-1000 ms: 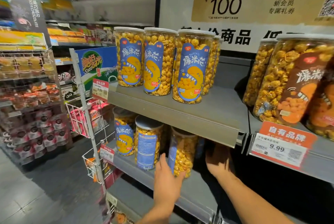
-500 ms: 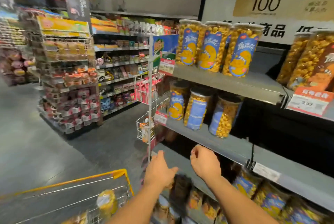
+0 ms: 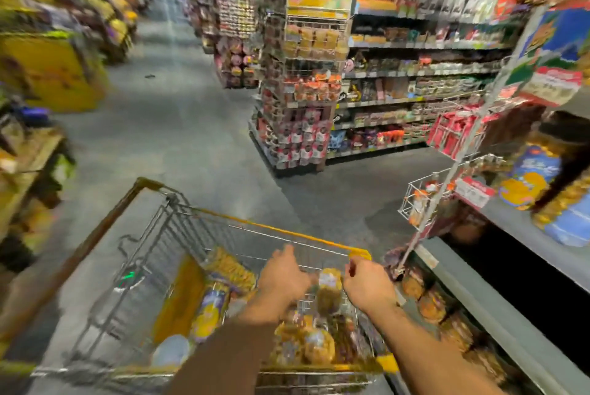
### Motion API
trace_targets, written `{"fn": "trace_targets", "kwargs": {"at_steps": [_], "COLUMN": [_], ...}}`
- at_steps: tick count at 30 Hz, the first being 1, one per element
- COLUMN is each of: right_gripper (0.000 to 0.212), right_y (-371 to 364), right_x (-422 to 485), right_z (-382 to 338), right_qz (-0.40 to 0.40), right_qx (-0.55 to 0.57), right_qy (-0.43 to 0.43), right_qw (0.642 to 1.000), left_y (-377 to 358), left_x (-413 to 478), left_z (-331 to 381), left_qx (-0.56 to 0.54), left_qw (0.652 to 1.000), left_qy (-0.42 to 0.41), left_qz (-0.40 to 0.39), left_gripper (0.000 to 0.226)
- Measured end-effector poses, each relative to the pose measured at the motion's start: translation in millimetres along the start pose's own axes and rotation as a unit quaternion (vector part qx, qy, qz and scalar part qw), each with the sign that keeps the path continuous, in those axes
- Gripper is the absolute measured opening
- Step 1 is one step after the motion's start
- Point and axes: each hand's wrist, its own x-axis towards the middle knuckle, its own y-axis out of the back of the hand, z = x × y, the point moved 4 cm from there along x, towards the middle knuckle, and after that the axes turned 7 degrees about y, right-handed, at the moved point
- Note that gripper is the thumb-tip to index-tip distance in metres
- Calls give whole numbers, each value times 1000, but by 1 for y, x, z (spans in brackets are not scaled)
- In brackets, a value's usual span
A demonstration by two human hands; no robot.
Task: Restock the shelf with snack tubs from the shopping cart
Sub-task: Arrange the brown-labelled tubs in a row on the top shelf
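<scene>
Between the left hand [image 3: 284,278] and the right hand [image 3: 367,287], just above the shopping cart [image 3: 287,234], a snack tub [image 3: 329,294] can be seen. It's clear plastic with a pale top, packed with golden popcorn, and pretty blurred. Both hands are held close on either side with fingers curled, but whether it's actually gripped can't be told. More tubs [image 3: 210,315] are piled below the hands. Off past the right hand, the shelf [image 3: 523,230] is lined with blue-labelled tubs [image 3: 526,177].

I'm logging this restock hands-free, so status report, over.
Left hand open, right hand grip unclear, blurred. Both flank one tub in cart; more tubs below. Path to shelf looks open.
</scene>
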Motion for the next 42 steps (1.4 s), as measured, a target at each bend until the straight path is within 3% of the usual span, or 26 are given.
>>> {"fn": "trace_targets", "kwargs": {"at_steps": [5, 9, 13, 24, 27, 34, 37, 42], "right_gripper": [26, 15, 6, 20, 23, 50, 58, 100], "right_y": [-63, -111, -149, -261, -290, -316, -331, -360], "right_x": [28, 44, 55, 59, 57, 76, 86, 100], "right_z": [-56, -83, -94, -102, -104, -107, -105, -104], "right_qz": [-83, -140, -206, -375, -410, -416, -410, -381], "right_qx": [12, 52, 32, -8, -15, -73, -54, 93], "right_qy": [54, 86, 125, 149, 133, 92, 23, -151], "right_qw": [995, 985, 970, 915, 902, 902, 910, 907], "left_y": [16, 13, 3, -35, -43, -48, -46, -39], "left_x": [17, 35, 46, 34, 44, 82, 107, 176], "left_z": [-76, -128, -164, -265, -286, -324, -332, -330], "left_qx": [-5, -24, -19, 0, 22, 83, 104, 134], "left_qw": [996, 988, 976, 922, 918, 933, 934, 943], "left_qy": [86, 151, 217, 381, 385, 333, 316, 264], "left_qz": [28, 5, 13, -66, -89, -114, -129, -150], "left_gripper": [65, 75, 64, 82, 85, 60, 52, 63]}}
